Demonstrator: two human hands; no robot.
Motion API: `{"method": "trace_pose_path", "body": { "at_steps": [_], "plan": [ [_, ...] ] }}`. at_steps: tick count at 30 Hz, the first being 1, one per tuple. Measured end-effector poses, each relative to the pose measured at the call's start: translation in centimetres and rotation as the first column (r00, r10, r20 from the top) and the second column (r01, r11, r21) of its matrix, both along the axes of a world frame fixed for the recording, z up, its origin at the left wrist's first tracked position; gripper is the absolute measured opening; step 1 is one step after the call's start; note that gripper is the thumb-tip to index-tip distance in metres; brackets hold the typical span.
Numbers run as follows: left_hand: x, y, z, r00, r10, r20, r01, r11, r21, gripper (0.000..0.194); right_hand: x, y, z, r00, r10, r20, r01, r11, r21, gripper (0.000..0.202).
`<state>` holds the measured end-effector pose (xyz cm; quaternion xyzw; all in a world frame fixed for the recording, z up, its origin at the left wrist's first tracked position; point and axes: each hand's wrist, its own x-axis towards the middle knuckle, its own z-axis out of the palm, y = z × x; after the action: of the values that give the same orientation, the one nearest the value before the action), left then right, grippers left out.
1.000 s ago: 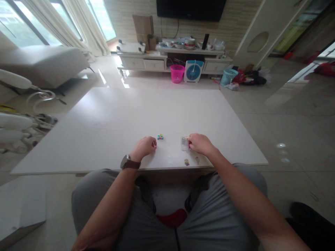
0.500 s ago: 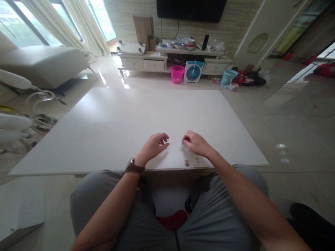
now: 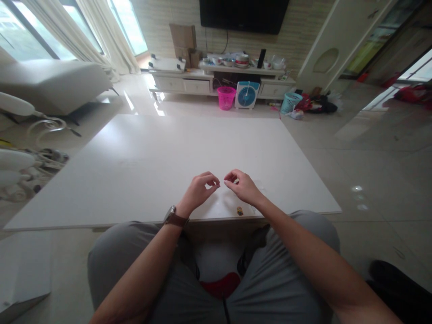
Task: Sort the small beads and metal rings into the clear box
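Note:
Just above the white table (image 3: 162,157), my left hand (image 3: 202,188) curls with thumb and index fingertip brought together. Facing it, a small gap away, my right hand (image 3: 243,186) pinches thumb against forefinger. Whatever is between the fingertips of either hand is too small to make out. A small yellow and blue cartoon-figure charm (image 3: 240,211) lies near the table's front edge, below my right hand. Beside it is a tiny pale piece (image 3: 254,209), partly faded into the white surface. A faint clear piece (image 3: 259,185) lies to the right of my right hand.
My knees are at the table's front edge. Beyond the table stand a pink basket (image 3: 226,98), a blue and white fan (image 3: 247,95) and a light blue basket (image 3: 290,103), before a low white cabinet (image 3: 198,85) with dishes on top. White chairs (image 3: 16,157) are at left.
My right hand has moved left, closer to my left hand, away from the clear piece. The fingertips of my left hand have come together. The view has shifted slightly.

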<state>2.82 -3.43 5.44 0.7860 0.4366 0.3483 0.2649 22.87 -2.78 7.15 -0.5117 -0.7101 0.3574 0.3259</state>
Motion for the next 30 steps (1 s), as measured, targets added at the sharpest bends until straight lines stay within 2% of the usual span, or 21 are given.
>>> {"method": "trace_pose_path", "body": {
  "at_steps": [4, 7, 10, 16, 26, 28, 30],
  "plan": [
    [-1.1, 1.3, -1.9, 0.985, -0.005, -0.174, 0.002, 1.0, -0.019, 0.013, 0.4, -0.1, 0.2, 0.999, -0.017, 0.052, 0.013, 0.997, 0.076, 0.006],
    [-1.5, 1.9, -3.4, 0.94, -0.039, -0.338, 0.023, 0.998, -0.052, 0.011, 0.4, -0.3, 0.3, 0.997, -0.003, 0.078, -0.006, 0.993, 0.121, 0.005],
    [-1.5, 1.9, -4.0, 0.893, -0.056, -0.446, 0.016, 0.995, -0.093, 0.012, 0.3, -0.5, 0.7, 0.996, 0.013, 0.089, -0.027, 0.987, 0.159, 0.006],
    [-1.7, 1.6, -3.5, 0.861, -0.027, -0.508, -0.019, 0.996, -0.085, 0.02, 0.5, -0.7, 1.1, 0.994, 0.002, 0.105, -0.022, 0.981, 0.192, 0.007],
    [-2.2, 1.8, -3.6, 0.847, -0.014, -0.531, -0.053, 0.992, -0.11, 0.015, 0.7, -1.0, 1.7, 0.997, -0.006, 0.076, -0.01, 0.977, 0.214, 0.008],
    [-2.0, 1.8, -3.0, 0.849, 0.003, -0.529, -0.071, 0.992, -0.109, 0.016, 0.8, -1.0, 1.8, 0.997, -0.006, 0.079, -0.011, 0.976, 0.217, 0.008],
    [-1.8, 1.3, -1.4, 0.876, 0.006, -0.483, -0.066, 0.992, -0.106, 0.019, 1.0, -1.0, 1.8, 0.997, -0.006, 0.081, -0.013, 0.975, 0.221, 0.008]
  ]
}}
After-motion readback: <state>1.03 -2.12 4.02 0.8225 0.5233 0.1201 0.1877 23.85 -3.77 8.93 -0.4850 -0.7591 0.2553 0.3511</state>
